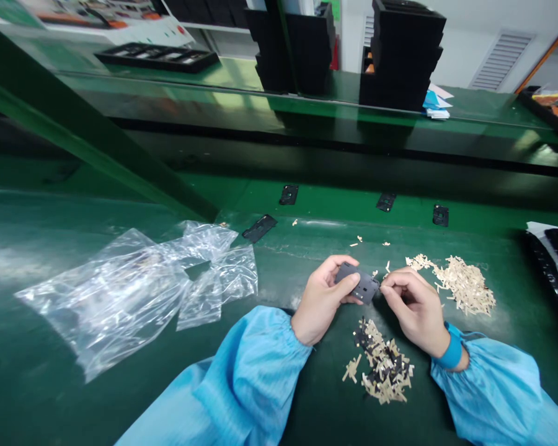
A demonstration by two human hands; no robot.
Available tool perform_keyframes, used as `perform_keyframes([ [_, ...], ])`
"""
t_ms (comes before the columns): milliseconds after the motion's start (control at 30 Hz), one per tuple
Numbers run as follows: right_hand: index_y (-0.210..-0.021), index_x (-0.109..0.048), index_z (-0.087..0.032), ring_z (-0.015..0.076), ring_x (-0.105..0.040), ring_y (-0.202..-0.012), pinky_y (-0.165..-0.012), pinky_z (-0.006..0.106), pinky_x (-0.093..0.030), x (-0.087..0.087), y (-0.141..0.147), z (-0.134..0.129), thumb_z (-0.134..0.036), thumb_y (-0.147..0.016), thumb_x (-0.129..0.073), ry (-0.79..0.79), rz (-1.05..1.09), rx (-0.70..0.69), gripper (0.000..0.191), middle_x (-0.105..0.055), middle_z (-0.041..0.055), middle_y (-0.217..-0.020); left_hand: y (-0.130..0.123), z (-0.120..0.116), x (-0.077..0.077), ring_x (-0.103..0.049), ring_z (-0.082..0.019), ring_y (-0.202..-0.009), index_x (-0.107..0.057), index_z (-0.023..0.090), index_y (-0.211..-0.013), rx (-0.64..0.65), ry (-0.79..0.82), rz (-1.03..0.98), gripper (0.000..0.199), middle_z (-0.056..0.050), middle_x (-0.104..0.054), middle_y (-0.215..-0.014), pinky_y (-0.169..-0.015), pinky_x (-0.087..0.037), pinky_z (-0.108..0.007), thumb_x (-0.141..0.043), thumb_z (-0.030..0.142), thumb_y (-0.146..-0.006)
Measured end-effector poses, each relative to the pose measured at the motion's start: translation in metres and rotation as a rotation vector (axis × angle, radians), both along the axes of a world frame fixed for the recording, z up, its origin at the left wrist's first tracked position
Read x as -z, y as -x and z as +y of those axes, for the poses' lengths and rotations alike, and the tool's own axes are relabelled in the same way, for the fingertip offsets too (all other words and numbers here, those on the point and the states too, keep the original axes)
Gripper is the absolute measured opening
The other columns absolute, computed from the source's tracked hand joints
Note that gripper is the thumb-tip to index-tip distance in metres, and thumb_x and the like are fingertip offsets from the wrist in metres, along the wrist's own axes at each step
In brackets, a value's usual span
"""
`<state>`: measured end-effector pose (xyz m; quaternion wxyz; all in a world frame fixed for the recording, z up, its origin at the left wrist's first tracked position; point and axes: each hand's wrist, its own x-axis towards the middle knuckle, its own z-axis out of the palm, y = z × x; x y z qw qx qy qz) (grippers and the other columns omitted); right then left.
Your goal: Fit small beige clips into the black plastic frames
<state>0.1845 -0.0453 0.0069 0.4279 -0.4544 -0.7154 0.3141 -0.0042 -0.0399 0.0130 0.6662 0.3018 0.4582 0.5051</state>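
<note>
My left hand (323, 294) grips a flat, dark grey plastic plate (360, 285) with small holes, thumb on top and fingers beneath. At the plate's right edge, my right hand (416, 303) has thumb and forefinger pinched together; whatever is between them is too small to make out. Below the plate lies a pile of small beige and black pieces (385, 365). Beyond my right hand spreads a heap of small beige pieces (467, 285). A blue band (451, 347) circles my right wrist.
Clear plastic bags (125, 297) lie on the left of the green bench. Several similar black plates, one a longer black plate (259, 228), lie toward the back. A green post (97, 142) slants across the left. Stacked black trays (402, 56) stand behind; a black tray (551, 272) sits right.
</note>
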Motion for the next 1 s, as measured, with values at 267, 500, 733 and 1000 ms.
perform_keyframes([
  [267,-0.089,-0.064,-0.023,0.0191,-0.06,-0.071,-0.061,0.032,-0.046,0.001,0.0,-0.002,-0.024,-0.098,-0.059,-0.018,0.003,0.0,0.01,-0.065,0.0046,-0.084,-0.001,-0.001,0.001,-0.059,-0.01,-0.069,-0.063,0.018,-0.098,-0.014,-0.016,0.03,0.034,0.001,-0.058,-0.086,-0.052,-0.057,-0.018,-0.082,0.034,-0.073],
  [500,-0.089,-0.064,-0.024,0.0185,-0.059,-0.07,-0.06,0.031,-0.045,-0.002,0.002,-0.002,-0.019,-0.097,-0.061,-0.044,0.01,0.006,0.01,-0.064,0.0035,-0.082,-0.002,-0.001,0.004,-0.059,-0.011,-0.071,-0.063,0.018,-0.099,-0.027,-0.043,0.065,0.035,0.0,-0.058,-0.088,-0.052,-0.059,-0.019,-0.082,0.035,-0.074],
  [733,-0.098,-0.065,-0.024,0.0179,-0.061,-0.073,-0.065,0.031,-0.048,0.001,0.005,-0.008,-0.014,-0.095,-0.062,-0.08,0.015,-0.115,0.011,-0.067,0.0042,-0.087,-0.003,-0.002,0.001,-0.059,-0.011,-0.075,-0.061,0.018,-0.098,-0.067,-0.019,0.035,0.037,0.001,-0.058,-0.089,-0.053,-0.059,-0.018,-0.082,0.035,-0.073],
  [1000,-0.129,-0.057,-0.025,0.0146,-0.053,-0.064,-0.056,0.029,-0.049,0.008,0.003,-0.008,-0.024,-0.09,-0.073,-0.119,0.032,-0.011,0.042,-0.06,0.004,-0.096,-0.005,-0.004,0.002,-0.059,-0.01,-0.074,-0.06,0.018,-0.098,-0.074,0.006,-0.013,0.04,0.002,-0.057,-0.086,-0.052,-0.059,-0.017,-0.084,0.036,-0.072],
])
